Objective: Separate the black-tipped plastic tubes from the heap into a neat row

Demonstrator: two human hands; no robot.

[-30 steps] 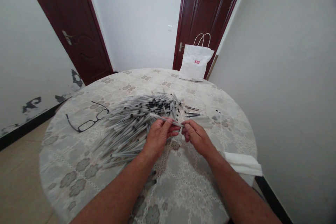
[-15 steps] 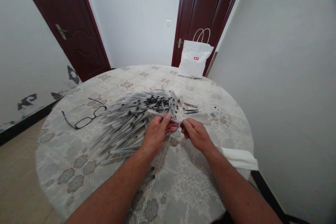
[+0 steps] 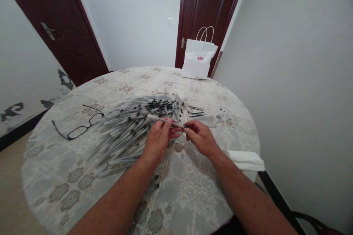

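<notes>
My left hand (image 3: 159, 138) is closed around a slim translucent plastic tube (image 3: 152, 117), which slants down slightly to the right. At the tube's right end, the fingers of my right hand (image 3: 200, 137) are pinched together; any small piece between them is hidden. Under and left of my left hand spreads a large pile of similar tubes (image 3: 116, 143), many with black ends (image 3: 160, 106). Just beyond my right hand lie several thin dark sticks (image 3: 196, 114) and a row of clear tubes (image 3: 207, 120).
Eyeglasses (image 3: 77, 132) lie at the left of the round table with its patterned cloth (image 3: 55, 161). A white paper bag (image 3: 199, 62) stands at the far edge. A folded white cloth (image 3: 245, 161) rests at the right edge, and small black bits (image 3: 222, 109) lie nearby.
The camera view has shifted, so the scene sits a little further left. My right hand has turned slightly and its fingers have come onto the tube's end. My left hand keeps its hold.
</notes>
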